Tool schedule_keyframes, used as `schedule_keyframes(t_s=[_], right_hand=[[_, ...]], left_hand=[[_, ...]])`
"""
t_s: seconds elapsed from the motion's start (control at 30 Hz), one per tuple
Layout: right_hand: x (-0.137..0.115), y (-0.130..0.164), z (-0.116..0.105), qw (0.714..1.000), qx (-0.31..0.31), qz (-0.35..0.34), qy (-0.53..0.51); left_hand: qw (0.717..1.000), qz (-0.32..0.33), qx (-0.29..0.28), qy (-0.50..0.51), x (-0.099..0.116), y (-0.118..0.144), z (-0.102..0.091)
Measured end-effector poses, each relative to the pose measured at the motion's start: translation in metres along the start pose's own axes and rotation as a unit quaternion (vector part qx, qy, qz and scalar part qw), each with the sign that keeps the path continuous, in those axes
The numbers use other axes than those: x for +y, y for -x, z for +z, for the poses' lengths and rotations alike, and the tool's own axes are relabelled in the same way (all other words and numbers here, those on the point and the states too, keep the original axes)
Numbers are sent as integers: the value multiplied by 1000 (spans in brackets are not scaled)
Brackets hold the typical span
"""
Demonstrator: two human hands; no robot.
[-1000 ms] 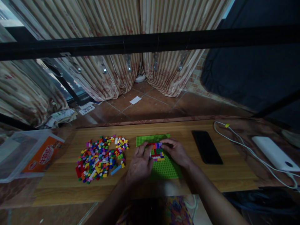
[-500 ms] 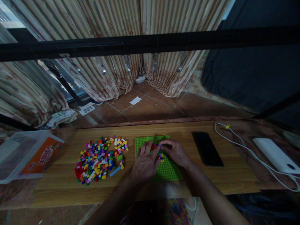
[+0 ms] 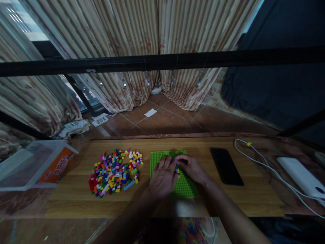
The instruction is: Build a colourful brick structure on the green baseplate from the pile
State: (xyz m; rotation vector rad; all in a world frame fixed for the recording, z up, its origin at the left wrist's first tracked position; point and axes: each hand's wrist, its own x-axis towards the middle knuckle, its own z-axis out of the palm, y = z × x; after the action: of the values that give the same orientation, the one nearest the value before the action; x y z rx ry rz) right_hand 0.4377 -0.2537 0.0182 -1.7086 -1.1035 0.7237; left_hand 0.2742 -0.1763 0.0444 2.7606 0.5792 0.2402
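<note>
A green studded baseplate (image 3: 184,190) lies on the wooden board, with several small coloured toy bricks (image 3: 178,171) on it, partly covered by my hands. My left hand (image 3: 163,176) lies over the left part of the plate, fingers stretched out and touching the bricks; what is beneath them is hidden. From the right, my right hand (image 3: 192,168) reaches in with thumb and forefinger pinched together at a small purple brick (image 3: 176,160) near the left fingertips. To the left of the plate spreads a pile of loose bricks (image 3: 114,174) in many colours.
A black phone (image 3: 226,166) lies right of the baseplate on the wooden board (image 3: 83,206). Farther right are a white power bank (image 3: 301,176) and a white cable (image 3: 266,165). A clear plastic box (image 3: 48,149) with an orange label stands at the left. A dark rail (image 3: 162,62) crosses beyond.
The view has tilted and shifted a little, so everything sits slightly lower and to the right. My left fingers have closed in over the bricks, hiding more of them; the right hand keeps its pinch.
</note>
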Motion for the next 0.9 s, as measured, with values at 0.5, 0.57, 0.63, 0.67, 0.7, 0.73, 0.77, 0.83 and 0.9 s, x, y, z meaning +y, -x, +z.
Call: schedule_keyframes(t_s=[0.5,0.57,0.63,0.67,0.7,0.73,0.77,0.83,0.9], right_hand=[[-4,70,3,976,181,90,-79],[-11,85,15,975,176,108,-81],[-18,98,32,976,163,120,-84],[-22,103,41,977,152,123,-83],[-26,108,50,979,140,125,-79],[-31,111,60,982,120,124,-76],[-35,114,70,985,96,120,-72],[-45,116,90,993,32,97,-59],[-55,114,106,997,-38,58,-33]], left_hand=[[983,-48,173,28,-41,94,-15],[980,-66,182,41,-53,121,-11],[978,-89,179,55,-63,146,-7],[975,-110,183,62,-68,157,-6],[971,-130,190,67,-72,166,-4],[966,-150,198,69,-75,173,-4],[961,-169,206,68,-78,178,-5],[954,-196,220,62,-83,184,-7],[947,-215,231,62,-88,185,-9]])
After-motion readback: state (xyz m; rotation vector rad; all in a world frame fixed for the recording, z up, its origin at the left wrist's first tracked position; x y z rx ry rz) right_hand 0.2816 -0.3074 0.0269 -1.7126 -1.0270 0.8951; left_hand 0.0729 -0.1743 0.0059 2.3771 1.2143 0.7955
